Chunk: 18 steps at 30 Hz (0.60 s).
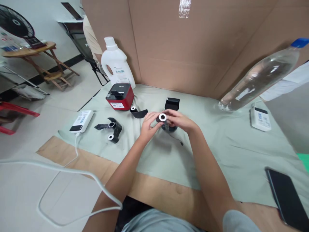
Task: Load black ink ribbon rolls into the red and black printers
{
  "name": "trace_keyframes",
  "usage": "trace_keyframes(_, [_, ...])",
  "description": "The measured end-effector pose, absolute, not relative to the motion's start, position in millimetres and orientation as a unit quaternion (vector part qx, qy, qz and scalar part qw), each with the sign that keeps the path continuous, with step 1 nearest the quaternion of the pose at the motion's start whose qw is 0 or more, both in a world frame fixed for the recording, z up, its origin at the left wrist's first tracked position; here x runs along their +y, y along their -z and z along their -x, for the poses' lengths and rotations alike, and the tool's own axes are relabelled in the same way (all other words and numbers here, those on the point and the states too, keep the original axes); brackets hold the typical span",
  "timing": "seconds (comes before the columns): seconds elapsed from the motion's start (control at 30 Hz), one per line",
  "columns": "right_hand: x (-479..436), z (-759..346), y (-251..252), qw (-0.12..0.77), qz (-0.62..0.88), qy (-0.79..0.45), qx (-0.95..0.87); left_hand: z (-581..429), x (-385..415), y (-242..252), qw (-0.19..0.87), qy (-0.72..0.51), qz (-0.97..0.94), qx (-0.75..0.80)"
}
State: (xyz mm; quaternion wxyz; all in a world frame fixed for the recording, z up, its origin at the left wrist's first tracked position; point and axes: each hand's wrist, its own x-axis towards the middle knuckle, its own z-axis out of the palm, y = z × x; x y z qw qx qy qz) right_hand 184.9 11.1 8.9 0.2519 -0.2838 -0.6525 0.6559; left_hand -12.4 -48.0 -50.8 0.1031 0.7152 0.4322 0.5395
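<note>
Both hands hold a small roll of black film or paper with a white core (158,118), just above the cloth. My left hand (149,125) grips it from the left, thumb below and fingers on top. The fingers of my right hand (180,121) close on its right side, partly hidden behind it. Under and behind my hands stands a small black device (172,129) with its lid (172,103) raised; a short thin cable (177,139) trails from it. To the left lie a partly unrolled black roll (139,113) and more rolls with a loose black strip (117,129).
A red box-shaped device (120,96) and a white jug (118,66) stand at the back left. White power banks (82,121) (260,118) lie at either side. A large bottle (260,75) leans against the cardboard (173,48). A phone (287,198) lies front right; a white cable (96,178) loops front left.
</note>
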Motion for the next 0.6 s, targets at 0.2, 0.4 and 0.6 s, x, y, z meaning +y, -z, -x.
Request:
trace_keyframes(0.2, [-5, -193, -47, 0.269, 0.36, -0.431, -0.782, 9, -49, 52, 0.133, -0.521, -0.724, 0.431])
trace_keyframes(0.4, [-3, -188, -41, 0.31, 0.377, -0.367, -0.792, -5, -43, 72, 0.313, -0.586, -0.599, 0.447])
trace_keyframes(0.6, [31, -207, -2, 0.4, 0.457, -0.389, -0.693, -16, -46, 75, 0.516, -0.544, -0.49, 0.445])
